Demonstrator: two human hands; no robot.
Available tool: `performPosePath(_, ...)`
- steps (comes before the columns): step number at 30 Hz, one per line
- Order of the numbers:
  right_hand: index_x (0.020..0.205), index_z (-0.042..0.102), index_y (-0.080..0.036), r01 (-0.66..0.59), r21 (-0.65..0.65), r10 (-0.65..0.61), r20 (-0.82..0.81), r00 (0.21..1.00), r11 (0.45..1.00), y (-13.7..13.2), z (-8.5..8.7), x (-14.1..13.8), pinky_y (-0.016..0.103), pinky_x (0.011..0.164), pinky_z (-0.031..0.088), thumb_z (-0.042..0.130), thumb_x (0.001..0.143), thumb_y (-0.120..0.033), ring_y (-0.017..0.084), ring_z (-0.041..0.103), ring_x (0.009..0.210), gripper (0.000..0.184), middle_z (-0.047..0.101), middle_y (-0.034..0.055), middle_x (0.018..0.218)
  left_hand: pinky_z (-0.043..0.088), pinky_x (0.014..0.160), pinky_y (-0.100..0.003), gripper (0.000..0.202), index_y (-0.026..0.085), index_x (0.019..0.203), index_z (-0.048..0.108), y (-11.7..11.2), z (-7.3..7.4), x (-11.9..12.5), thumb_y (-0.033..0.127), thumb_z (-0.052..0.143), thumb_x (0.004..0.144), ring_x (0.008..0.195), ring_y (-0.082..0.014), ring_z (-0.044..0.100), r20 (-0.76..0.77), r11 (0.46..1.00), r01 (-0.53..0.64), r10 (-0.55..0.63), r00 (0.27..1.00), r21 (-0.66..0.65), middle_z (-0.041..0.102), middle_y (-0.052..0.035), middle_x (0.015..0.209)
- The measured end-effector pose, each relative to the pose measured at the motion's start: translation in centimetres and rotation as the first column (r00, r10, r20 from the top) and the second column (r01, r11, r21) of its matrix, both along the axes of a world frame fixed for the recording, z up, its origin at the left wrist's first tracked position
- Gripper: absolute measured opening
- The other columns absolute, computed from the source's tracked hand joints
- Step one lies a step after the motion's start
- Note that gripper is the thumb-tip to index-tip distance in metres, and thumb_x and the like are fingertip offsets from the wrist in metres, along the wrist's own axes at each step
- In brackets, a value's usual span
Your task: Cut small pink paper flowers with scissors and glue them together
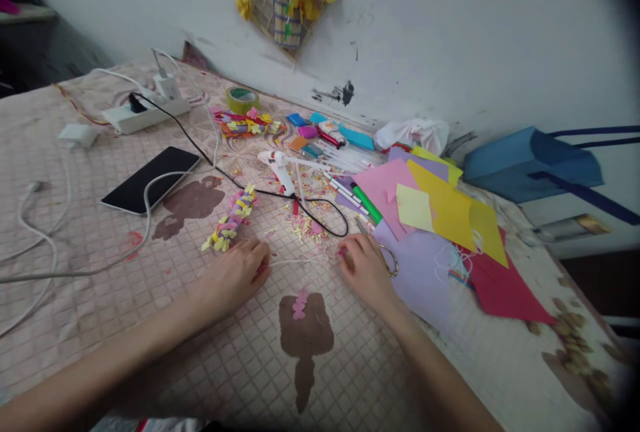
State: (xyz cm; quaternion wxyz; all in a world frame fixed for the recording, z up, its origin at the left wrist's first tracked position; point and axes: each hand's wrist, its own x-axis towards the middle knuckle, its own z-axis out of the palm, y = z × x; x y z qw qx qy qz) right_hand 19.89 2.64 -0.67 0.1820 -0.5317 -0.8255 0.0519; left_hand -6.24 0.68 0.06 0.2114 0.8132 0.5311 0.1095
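Observation:
My left hand (235, 272) rests knuckles-up on the patterned table cloth (210, 359), fingers curled and pinching one end of a thin white string (300, 261). My right hand (365, 265) lies a little to the right, fingers closed on the string's other end and on a small pink paper piece. Scissors (387, 257) lie under and beside the right hand. A garland of paper hearts (231, 219) lies just beyond the left hand. Small pink paper hearts (300, 304) sit on the cloth between my forearms.
Coloured paper sheets (440, 209) spread to the right, with markers (363, 199) and a white glue gun (280, 167) with its black cable behind. A phone (150, 179), power strip (145, 112), tape roll (241, 99) and blue bag (535, 162) stand further off. Paper scraps litter the middle.

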Motion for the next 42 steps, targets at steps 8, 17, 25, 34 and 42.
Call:
performPosePath(8, 0.095, 0.053, -0.02, 0.018, 0.046, -0.014, -0.081, 0.997, 0.999, 2.5, 1.6, -0.1, 0.039, 0.084, 0.04, 0.05, 0.079, -0.02, 0.024, 0.048, 0.097, 0.016, 0.053, 0.0075, 0.096, 0.036, 0.059, -0.028, 0.013, 0.017, 0.074, 0.046, -0.8, 0.2, -0.3, 0.026, 0.043, 0.083, 0.067, -0.017, 0.051, -0.006, 0.999, 0.009, -0.009, 1.0, -0.051, 0.054, -0.0037, 0.076)
performPosePath(17, 0.086, 0.055, -0.019, -0.107, -0.027, 0.103, -0.103, 0.989, 0.994, 8.3, 1.6, -6.3, 0.03, 0.078, 0.041, 0.049, 0.081, -0.023, 0.019, 0.053, 0.088, 0.009, 0.058, 0.0049, 0.088, 0.037, 0.061, -0.026, 0.007, 0.018, 0.081, 0.047, -1.1, 0.1, -1.0, 0.021, 0.041, 0.084, 0.072, -0.0159, 0.051, 0.135, 0.998, -0.053, 0.057, 0.989, -0.027, 0.053, -0.0034, 0.083)
performPosePath(25, 0.092, 0.055, -0.016, -0.01, -0.04, 0.006, -0.095, 0.995, 0.999, 14.7, 0.3, -12.6, 0.032, 0.071, 0.042, 0.056, 0.076, -0.037, 0.024, 0.058, 0.083, 0.026, 0.064, 0.0104, 0.089, 0.036, 0.06, -0.025, 0.014, 0.017, 0.075, 0.049, -1.2, 0.5, -1.1, 0.017, 0.039, 0.085, 0.068, -0.0137, 0.05, 0.231, 0.997, -0.075, 0.075, 0.97, -0.01, 0.053, -0.002, 0.076)
performPosePath(34, 0.094, 0.054, -0.013, 0.107, -0.034, -0.113, -0.249, 0.962, 0.994, 15.3, 2.3, -11.4, 0.03, 0.068, 0.041, 0.042, 0.084, -0.035, 0.021, 0.058, 0.079, 0.027, 0.062, 0.0081, 0.083, 0.039, 0.062, -0.025, 0.014, 0.017, 0.078, 0.053, -2.5, 0.5, -1.2, 0.021, 0.041, 0.085, 0.072, -0.0142, 0.051, 0.278, 0.995, -0.093, 0.102, 0.955, -0.044, 0.056, -0.0029, 0.078)
performPosePath(42, 0.069, 0.055, -0.017, 0.036, 0.006, -0.02, -0.728, 0.685, 0.999, 7.2, 6.4, -4.7, 0.024, 0.053, 0.042, 0.054, 0.079, -0.036, 0.012, 0.053, 0.055, 0.022, 0.056, -0.0011, 0.059, 0.04, 0.061, -0.024, 0.01, 0.02, 0.084, 0.055, -3.9, 0.4, 1.6, 0.022, 0.045, 0.084, 0.073, -0.0135, 0.053, 0.256, 0.988, 0.021, 0.019, 0.967, -0.155, 0.056, -0.0013, 0.083)
